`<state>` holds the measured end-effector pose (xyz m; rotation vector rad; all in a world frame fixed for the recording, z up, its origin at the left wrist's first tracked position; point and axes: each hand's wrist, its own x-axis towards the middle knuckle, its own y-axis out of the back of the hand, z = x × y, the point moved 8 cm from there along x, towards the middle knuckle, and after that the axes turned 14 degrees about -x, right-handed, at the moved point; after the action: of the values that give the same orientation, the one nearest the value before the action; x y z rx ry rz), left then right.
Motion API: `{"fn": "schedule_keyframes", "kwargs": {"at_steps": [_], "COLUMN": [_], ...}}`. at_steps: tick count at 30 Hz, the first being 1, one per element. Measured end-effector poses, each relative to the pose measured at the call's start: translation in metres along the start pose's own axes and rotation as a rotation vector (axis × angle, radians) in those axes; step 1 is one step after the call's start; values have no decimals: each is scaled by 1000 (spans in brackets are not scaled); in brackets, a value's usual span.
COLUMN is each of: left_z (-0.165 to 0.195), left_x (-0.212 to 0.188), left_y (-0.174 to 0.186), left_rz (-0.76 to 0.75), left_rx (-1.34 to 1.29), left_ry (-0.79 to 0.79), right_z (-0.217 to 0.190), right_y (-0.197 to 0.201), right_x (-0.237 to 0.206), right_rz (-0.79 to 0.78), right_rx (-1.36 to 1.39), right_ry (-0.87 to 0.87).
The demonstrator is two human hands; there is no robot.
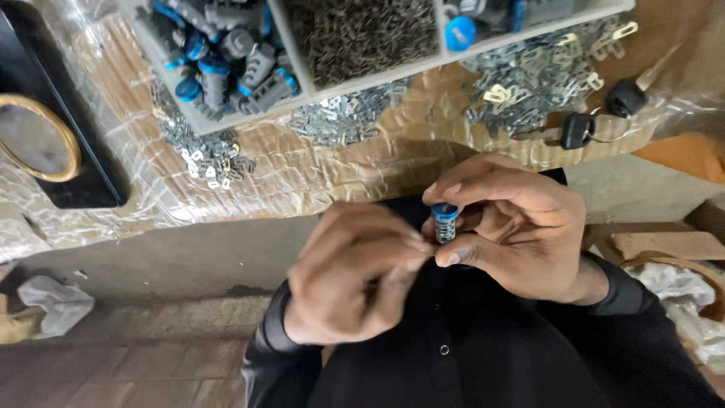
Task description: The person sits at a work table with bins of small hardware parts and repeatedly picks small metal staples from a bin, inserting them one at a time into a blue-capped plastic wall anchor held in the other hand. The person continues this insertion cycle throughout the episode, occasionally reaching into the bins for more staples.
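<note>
Above your hands, a divided grey tray is sitting on a plastic-wrapped bench: one compartment is holding grey-and-blue lock cylinders, the next a heap of small dark metal pieces. Loose flat metal wafers are lying scattered around the tray, and two black-headed keys are resting at the bench's right end. A gold-rimmed round object is sitting on a black slab at the left. Nothing is standing between your hands and the tray. Your right hand is pinching a small lock cylinder with a blue cap between thumb and forefinger, upright, in front of your chest. Your left hand is curling its fingers together, with the fingertips meeting beside the cylinder's ribbed body; whether they are pinching a small part cannot be told.
</note>
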<state>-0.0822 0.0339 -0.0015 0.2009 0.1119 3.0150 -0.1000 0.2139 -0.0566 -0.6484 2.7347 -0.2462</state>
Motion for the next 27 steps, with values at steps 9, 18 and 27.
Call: {"fn": "schedule_keyframes", "kwargs": {"at_steps": [9, 18, 27], "left_z": [15, -27, 0], "left_x": [21, 5, 15], "left_y": [-4, 3, 9], "left_rz": [-120, 40, -146], "left_rx": [140, -163, 645], "left_ry": [-187, 296, -222], "right_z": [3, -8, -10], "right_y": [1, -21, 13], "right_x": [0, 21, -4], "right_rz": [14, -140, -15], "right_rx": [-217, 87, 21], "right_ry": [-34, 108, 68]}}
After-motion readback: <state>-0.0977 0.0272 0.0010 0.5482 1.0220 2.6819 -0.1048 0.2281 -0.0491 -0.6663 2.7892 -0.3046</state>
